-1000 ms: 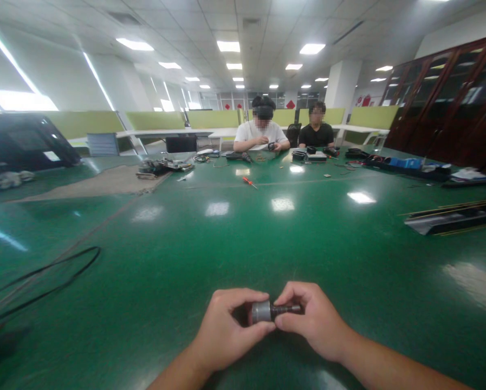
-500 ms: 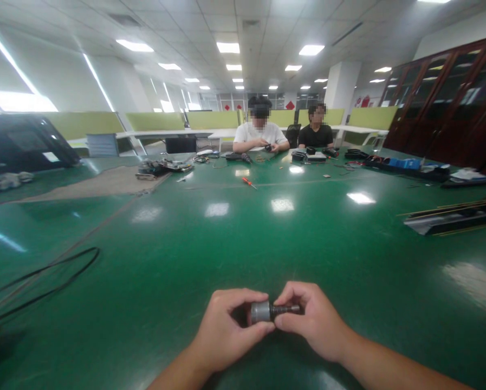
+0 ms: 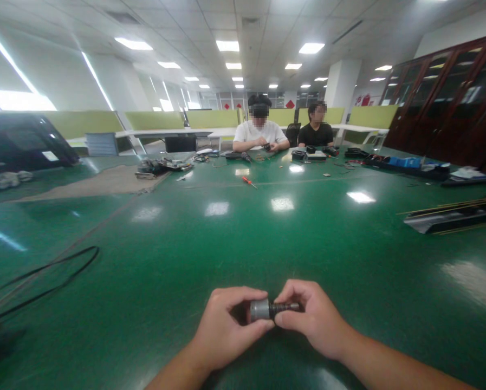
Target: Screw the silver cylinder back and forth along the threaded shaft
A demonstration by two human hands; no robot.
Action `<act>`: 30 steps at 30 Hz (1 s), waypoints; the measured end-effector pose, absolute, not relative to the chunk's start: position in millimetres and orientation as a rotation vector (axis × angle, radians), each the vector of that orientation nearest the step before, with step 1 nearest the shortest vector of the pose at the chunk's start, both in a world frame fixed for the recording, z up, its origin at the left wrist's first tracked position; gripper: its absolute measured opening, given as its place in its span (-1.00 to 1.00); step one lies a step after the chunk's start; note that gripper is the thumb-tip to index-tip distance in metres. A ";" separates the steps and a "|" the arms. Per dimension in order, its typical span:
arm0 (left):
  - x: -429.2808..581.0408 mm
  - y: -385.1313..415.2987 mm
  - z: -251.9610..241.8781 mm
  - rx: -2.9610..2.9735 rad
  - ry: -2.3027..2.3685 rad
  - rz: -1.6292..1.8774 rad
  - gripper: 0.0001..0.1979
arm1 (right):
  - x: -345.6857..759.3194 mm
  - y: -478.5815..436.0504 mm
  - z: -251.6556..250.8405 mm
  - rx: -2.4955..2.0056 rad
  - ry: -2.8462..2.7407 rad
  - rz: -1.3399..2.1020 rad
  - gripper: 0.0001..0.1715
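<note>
Near the front of the green table, a grey metal cylinder (image 3: 259, 310) with a dark, spring-like ridged shaft (image 3: 282, 308) lies sideways between my hands, looking like a gearbox part. My left hand (image 3: 230, 322) is closed around the cylinder, thumb below and fingers above. From the right, my right hand (image 3: 313, 319) pinches the shaft close to where it meets the cylinder. The shaft's lighter tip points towards my right palm. My left fingers hide the cylinder's far-left end.
A red-handled screwdriver (image 3: 248, 182) lies ahead on the green table (image 3: 243, 238). A black cable (image 3: 80, 265) loops at left; a metal channel (image 3: 449, 219) lies at right. Two people sit across, one in a white shirt (image 3: 243, 132) handling a dark part, among scattered tools and parts.
</note>
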State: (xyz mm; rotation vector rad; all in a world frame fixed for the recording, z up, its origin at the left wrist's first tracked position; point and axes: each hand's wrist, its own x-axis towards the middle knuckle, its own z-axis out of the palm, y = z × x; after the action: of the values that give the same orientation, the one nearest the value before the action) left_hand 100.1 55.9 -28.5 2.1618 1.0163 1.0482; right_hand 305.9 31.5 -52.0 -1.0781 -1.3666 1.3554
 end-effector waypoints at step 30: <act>98.4 56.7 -33.4 2.153 1.026 1.037 -0.70 | 306.0 31.9 -53.4 -1.066 -1.338 1.359 -0.87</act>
State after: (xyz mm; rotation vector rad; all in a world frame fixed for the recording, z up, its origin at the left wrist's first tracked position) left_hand 98.4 56.7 -33.4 2.1530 1.0258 1.0374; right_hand 306.0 31.9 -53.4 -1.0657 -1.3382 1.3592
